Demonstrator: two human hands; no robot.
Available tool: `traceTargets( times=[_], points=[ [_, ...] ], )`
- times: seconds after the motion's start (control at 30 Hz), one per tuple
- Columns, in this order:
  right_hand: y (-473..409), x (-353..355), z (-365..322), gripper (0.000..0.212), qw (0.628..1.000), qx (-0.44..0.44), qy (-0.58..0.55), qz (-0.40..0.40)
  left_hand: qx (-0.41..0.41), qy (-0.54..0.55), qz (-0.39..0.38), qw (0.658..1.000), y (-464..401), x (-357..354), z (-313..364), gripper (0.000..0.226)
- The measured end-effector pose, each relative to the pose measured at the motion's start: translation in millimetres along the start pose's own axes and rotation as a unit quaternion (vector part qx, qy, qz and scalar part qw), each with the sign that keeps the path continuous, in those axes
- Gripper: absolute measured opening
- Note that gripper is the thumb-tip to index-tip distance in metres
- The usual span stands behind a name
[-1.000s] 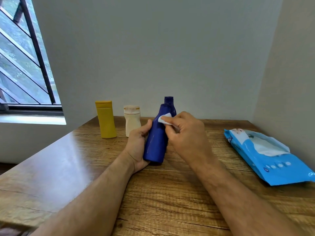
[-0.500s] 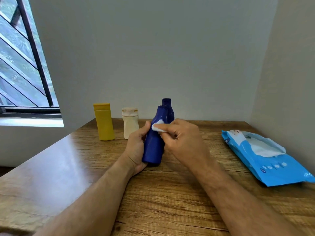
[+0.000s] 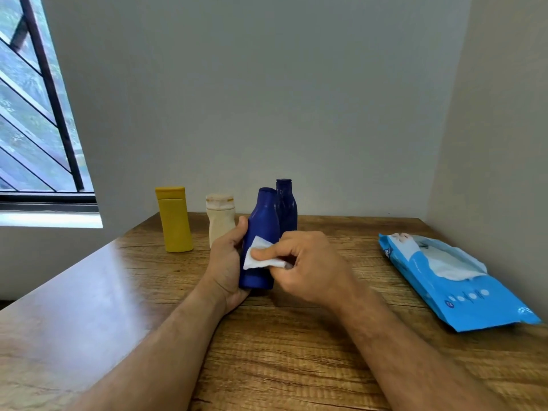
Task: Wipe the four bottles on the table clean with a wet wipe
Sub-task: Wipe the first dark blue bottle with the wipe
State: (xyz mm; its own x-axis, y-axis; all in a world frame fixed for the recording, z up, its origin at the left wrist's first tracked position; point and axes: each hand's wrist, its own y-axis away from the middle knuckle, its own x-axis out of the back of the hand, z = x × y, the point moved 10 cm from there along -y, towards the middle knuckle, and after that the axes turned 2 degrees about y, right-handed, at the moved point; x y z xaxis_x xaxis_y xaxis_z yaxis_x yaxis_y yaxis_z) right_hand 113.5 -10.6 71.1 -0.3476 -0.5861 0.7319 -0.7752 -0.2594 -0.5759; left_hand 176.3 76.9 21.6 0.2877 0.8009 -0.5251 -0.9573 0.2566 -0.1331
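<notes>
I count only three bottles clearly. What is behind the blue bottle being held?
A second dark blue bottle stands behind the held blue bottle. Its cap and upper body show; its lower part is hidden by that bottle and the right hand.

- Left hand [image 3: 226, 264] curled round the near blue bottle [image 3: 261, 232], thumb up its side, palm low at the base.
- Right hand [image 3: 308, 266] pinching a white wipe [image 3: 261, 258] against the bottle front, fingers bent.
- Both forearms bare, reaching in from below.

rear blue bottle [image 3: 287, 203] half hidden, pack lettering [image 3: 468, 296] unreadable
</notes>
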Motion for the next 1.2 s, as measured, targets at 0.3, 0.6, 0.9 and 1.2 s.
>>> traceTargets(
  times=[0.3, 0.6, 0.9, 1.2],
  points=[
    [0, 27, 7, 0.037, 0.991, -0.03, 0.021, 0.125, 0.02, -0.052, -0.026, 0.998, 5, -5, -7, 0.043],
    [3, -17, 3, 0.027, 0.995, -0.029, -0.05, -0.08, 0.046, 0.014, 0.007, 0.999, -1, 1, -9, 0.038],
    [-3, 15, 12, 0.034, 0.996, -0.04, -0.001, 0.084, 0.037, -0.035, -0.01, 0.999, 2, 1, -10, 0.042],
    [1, -2, 8, 0.036, 0.999, -0.026, -0.004, -0.02, 0.055, -0.029, -0.026, 0.998, 3, -3, -12, 0.044]
  ],
)
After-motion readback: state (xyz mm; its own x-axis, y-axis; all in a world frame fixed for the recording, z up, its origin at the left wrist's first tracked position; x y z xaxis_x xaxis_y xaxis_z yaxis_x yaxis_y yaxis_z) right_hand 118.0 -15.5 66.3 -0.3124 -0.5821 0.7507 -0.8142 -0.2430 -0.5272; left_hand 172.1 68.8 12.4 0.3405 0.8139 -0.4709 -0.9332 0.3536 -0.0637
